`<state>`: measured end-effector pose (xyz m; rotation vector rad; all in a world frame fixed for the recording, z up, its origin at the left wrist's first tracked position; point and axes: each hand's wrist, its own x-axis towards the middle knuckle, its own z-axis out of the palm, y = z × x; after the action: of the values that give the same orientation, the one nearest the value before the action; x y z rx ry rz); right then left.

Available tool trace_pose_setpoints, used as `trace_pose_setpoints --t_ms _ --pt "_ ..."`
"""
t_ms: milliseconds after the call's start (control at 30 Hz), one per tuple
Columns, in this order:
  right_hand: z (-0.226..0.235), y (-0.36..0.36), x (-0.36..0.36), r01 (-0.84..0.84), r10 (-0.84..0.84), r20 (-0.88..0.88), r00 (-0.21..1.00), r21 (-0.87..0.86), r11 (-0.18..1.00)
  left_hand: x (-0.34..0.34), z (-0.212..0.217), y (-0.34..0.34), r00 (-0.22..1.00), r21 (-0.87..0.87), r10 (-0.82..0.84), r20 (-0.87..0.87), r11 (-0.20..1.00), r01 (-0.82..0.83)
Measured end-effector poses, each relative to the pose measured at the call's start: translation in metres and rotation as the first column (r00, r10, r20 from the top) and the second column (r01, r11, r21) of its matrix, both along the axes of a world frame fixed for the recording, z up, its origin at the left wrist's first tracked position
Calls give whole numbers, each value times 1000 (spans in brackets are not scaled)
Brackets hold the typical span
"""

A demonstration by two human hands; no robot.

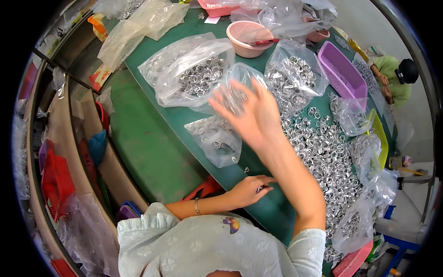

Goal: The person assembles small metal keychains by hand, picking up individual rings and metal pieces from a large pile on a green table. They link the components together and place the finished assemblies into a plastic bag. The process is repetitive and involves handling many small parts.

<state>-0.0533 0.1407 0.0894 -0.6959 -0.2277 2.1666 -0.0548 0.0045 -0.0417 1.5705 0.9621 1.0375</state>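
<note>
My right hand (256, 113) is stretched out over the clear plastic bags, its fingers spread and smeared by motion. Beneath its fingers lies a small clear bag (248, 71). My left hand (249, 190) rests low at the table's near edge, fingers curled around what look like small metal rings (260, 189). A loose silvery ring (246, 170) lies just beyond it. On the right spreads a large heap of silvery rings (323, 152). Open bags of rings, one on the left (198, 81) and one on the right (290, 78), flank my right hand. A smaller bag (219, 143) sits nearer me.
A pink basket (249, 51) with a red-edged object across its rim stands at the back. A purple tray (339, 69) and a green tray (379, 138) line the right side. Another person (394, 76) sits far right. Shelves with a red basket (57, 184) stand left.
</note>
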Motion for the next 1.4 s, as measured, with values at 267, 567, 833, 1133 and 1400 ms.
trace_pose_setpoints --t_ms 267,567,833,1133,1400 --pt "-38 3 10 -101 76 80 994 387 917 0 -9 3 997 -9 67 33 998 -67" --pt "-80 -29 197 -650 -743 665 -74 534 542 -15 -8 14 807 -556 65 587 756 344" --pt "-91 -72 205 -859 -758 594 -270 207 468 -9 13 25 233 -552 578 782 471 688" --pt "-82 -118 213 -805 -720 629 -293 245 541 -7 3 10 492 -662 456 742 385 643" --pt "-82 -68 166 -673 -803 558 -211 513 533 -4 24 12 812 -769 304 499 586 254"
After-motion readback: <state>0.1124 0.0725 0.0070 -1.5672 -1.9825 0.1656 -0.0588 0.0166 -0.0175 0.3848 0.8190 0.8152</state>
